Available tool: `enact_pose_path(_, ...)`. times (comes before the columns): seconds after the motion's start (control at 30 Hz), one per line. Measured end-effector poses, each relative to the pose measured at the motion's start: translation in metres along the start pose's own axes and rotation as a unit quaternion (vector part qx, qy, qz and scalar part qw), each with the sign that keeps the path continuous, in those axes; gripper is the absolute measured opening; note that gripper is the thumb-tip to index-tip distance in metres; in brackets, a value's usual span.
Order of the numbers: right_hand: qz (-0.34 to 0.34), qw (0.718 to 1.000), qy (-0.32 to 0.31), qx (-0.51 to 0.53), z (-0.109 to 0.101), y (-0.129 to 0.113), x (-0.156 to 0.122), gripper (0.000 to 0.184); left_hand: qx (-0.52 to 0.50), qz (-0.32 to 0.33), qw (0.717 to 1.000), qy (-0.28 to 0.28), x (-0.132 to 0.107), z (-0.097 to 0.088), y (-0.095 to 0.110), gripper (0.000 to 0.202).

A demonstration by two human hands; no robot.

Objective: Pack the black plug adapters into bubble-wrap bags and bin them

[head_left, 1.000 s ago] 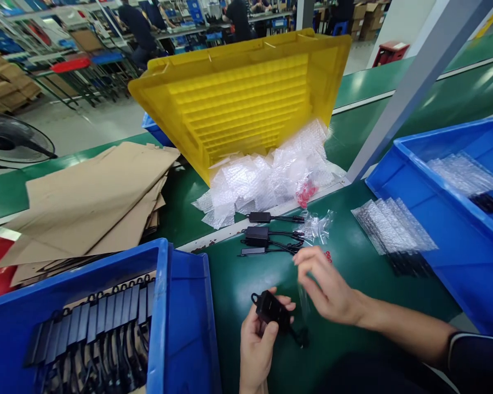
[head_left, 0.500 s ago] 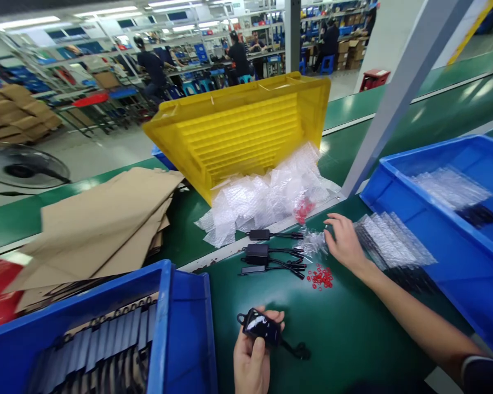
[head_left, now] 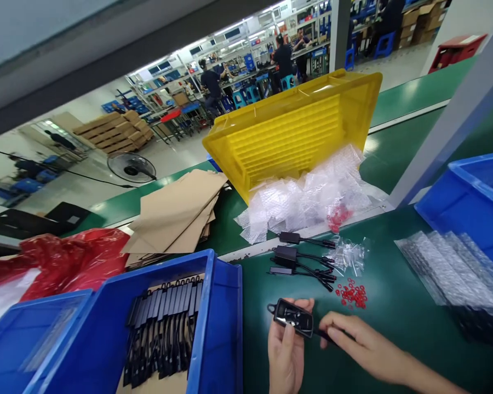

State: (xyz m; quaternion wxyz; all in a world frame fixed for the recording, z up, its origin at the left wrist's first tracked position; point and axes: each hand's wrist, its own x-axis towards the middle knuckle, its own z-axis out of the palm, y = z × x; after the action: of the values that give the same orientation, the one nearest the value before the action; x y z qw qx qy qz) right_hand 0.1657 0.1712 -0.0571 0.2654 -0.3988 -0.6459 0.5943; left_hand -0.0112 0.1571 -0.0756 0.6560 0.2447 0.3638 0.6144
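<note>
My left hand [head_left: 286, 353] is closed around a black adapter box [head_left: 293, 317] with a hanging loop at one end, its glossy face up. My right hand [head_left: 361, 345] pinches the short black cable [head_left: 324, 336] leaving the box's other end; the fingers cover the cable's tip, and whether they hold a small part too I cannot tell. Beyond the hands lie several similar black adapters [head_left: 285, 254] with split leads. Beside them are a pile of small clear plastic pieces [head_left: 348, 256] and scattered red rings [head_left: 353, 294].
At left, a blue bin [head_left: 227, 317] holds rows of black adapters. Cardboard sheets [head_left: 176, 210] lie behind it. A tipped yellow crate [head_left: 287, 148] spills bubble bags [head_left: 287, 202]. On the right are filled bubble bags [head_left: 452, 268], a blue bin [head_left: 472, 191] and a slanted post [head_left: 447, 115].
My right hand has moved from the clear plastic pieces to the adapter's cable. My left hand still holds the adapter. The head view has swung left.
</note>
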Motion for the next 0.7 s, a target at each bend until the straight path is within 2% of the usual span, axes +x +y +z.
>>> enact_pose_path(0.07,0.018,0.996,-0.034,0.081,0.005,0.003,-0.004,0.039,0.042,-0.009,0.999,-0.015,0.002,0.004,-0.001,0.035)
enact_pose_path(0.13,0.038,0.986,-0.042,0.155,0.006,0.007,-0.006,0.043,0.111,-0.002,0.993,-0.039,0.008,0.004,0.004,0.042)
enact_pose_path(0.2,0.052,0.977,-0.035,0.203,0.001,0.011,-0.008,0.047,0.209,0.039,0.975,-0.059,0.022,0.001,0.016,0.048)
enact_pose_path(0.23,0.054,0.974,-0.026,0.220,-0.002,0.012,-0.009,0.049,0.273,0.072,0.958,-0.058,0.033,-0.001,0.023,0.048)
enact_pose_path(0.27,0.056,0.971,-0.016,0.231,-0.006,0.013,-0.009,0.050,0.352,0.114,0.928,-0.043,0.046,-0.005,0.031,0.047)
enact_pose_path(0.3,0.056,0.969,-0.004,0.239,-0.009,0.013,-0.009,0.051,0.440,0.148,0.885,-0.017,0.062,-0.009,0.038,0.042)
enact_pose_path(0.33,0.056,0.968,0.007,0.246,-0.012,0.013,-0.009,0.052,0.536,0.191,0.822,0.022,0.080,-0.013,0.045,0.036)
enact_pose_path(0.37,0.056,0.967,0.019,0.250,-0.015,0.013,-0.010,0.052,0.637,0.228,0.735,0.056,0.100,-0.017,0.050,0.033)
enact_pose_path(0.4,0.057,0.966,0.028,0.252,-0.016,0.013,-0.010,0.052,0.667,0.240,0.701,0.075,0.119,-0.021,0.055,0.029)
enact_pose_path(0.47,0.060,0.964,0.038,0.255,-0.017,0.013,-0.010,0.053,0.709,0.241,0.658,0.080,0.157,-0.027,0.060,0.025)
enact_pose_path(0.57,0.065,0.963,0.038,0.257,-0.016,0.014,-0.010,0.055,0.756,0.223,0.611,0.072,0.201,-0.032,0.061,0.025)
enact_pose_path(0.7,0.069,0.964,0.036,0.255,-0.017,0.020,-0.007,0.058,0.798,0.203,0.563,0.070,0.231,-0.033,0.059,0.011)
